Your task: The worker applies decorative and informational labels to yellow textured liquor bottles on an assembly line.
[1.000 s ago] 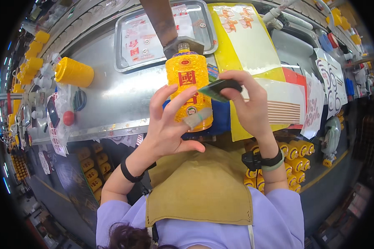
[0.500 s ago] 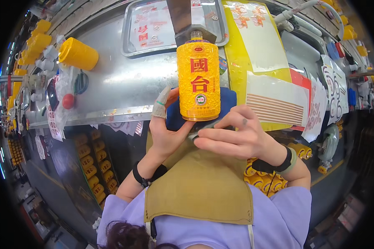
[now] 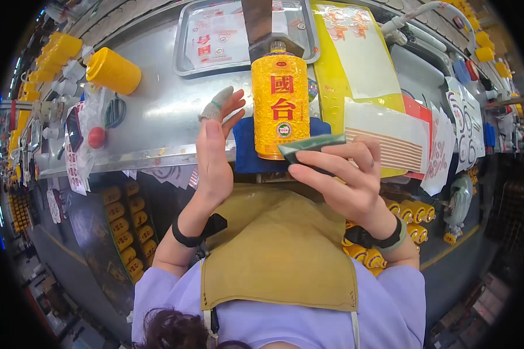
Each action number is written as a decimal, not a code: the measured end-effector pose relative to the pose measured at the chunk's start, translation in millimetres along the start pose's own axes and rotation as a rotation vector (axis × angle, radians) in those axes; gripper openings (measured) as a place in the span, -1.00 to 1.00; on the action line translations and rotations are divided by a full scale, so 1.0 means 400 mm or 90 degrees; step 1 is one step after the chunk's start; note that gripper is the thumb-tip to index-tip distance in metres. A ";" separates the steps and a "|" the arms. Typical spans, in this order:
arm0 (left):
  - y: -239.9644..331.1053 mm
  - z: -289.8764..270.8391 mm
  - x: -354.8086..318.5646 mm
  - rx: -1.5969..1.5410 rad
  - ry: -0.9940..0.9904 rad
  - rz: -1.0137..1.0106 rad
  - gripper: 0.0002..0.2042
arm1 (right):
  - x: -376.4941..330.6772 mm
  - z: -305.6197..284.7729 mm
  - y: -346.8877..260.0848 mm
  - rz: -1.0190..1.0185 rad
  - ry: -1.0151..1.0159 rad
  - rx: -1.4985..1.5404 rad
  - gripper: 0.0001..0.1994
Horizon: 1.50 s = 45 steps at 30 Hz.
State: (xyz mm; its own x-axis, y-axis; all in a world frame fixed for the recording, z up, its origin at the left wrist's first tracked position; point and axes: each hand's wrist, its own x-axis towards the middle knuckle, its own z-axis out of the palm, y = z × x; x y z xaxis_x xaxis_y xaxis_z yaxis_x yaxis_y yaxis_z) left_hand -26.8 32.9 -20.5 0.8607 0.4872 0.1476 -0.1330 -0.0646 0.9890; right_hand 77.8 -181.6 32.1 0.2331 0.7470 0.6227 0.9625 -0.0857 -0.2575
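Observation:
A yellow embossed bottle (image 3: 268, 104) with red characters and a clear neck lies on a folded blue cloth (image 3: 245, 145) at the table's near edge. My left hand (image 3: 215, 154) is raised just left of the bottle, apart from it. Its fingers are stretched out, one wearing a pale fingertip cover. My right hand (image 3: 349, 174) pinches a thin, dark green flat piece (image 3: 315, 143), possibly a scraper, between thumb and fingers. That piece slants across the bottle's lower right end; whether it touches the surface I cannot tell.
A metal tray (image 3: 186, 71) with printed label sheets stands behind the bottle, beside a dark upright metal post (image 3: 257, 20). Right of it are a yellow mat (image 3: 332, 81) and a sheet of brown strips (image 3: 384, 136). At left stand a yellow cup-shaped container (image 3: 113, 71) and a red ball (image 3: 96, 138).
My left hand has let go of the bottle and moved left, its fingers opening. My right hand has risen slightly, bringing the green piece into view over the bottle's lower end.

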 end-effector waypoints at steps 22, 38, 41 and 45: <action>0.076 0.050 0.104 -0.315 -0.214 -0.459 -0.39 | 0.072 -0.059 0.216 0.308 0.188 0.298 -0.69; 0.202 0.397 -0.020 0.135 -0.812 0.275 0.42 | -0.283 -0.537 -0.227 0.495 -0.040 -0.135 -0.84; 0.203 0.423 0.008 0.115 -0.804 0.406 0.31 | -0.382 -0.598 -0.389 0.845 0.045 -0.243 -0.81; 0.187 0.447 -0.024 -0.059 -0.703 0.192 -0.21 | -0.596 -0.607 -0.604 1.134 0.065 -0.634 -0.77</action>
State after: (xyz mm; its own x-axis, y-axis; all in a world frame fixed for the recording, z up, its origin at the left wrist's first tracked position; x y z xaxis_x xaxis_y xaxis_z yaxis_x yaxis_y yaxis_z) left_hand 42.8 -132.3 53.7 0.7430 -0.5699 0.3511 -0.4028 0.0383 0.9145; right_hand -176.5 -499.3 125.3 0.7799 -0.5816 0.2310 -0.5717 -0.8123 -0.1150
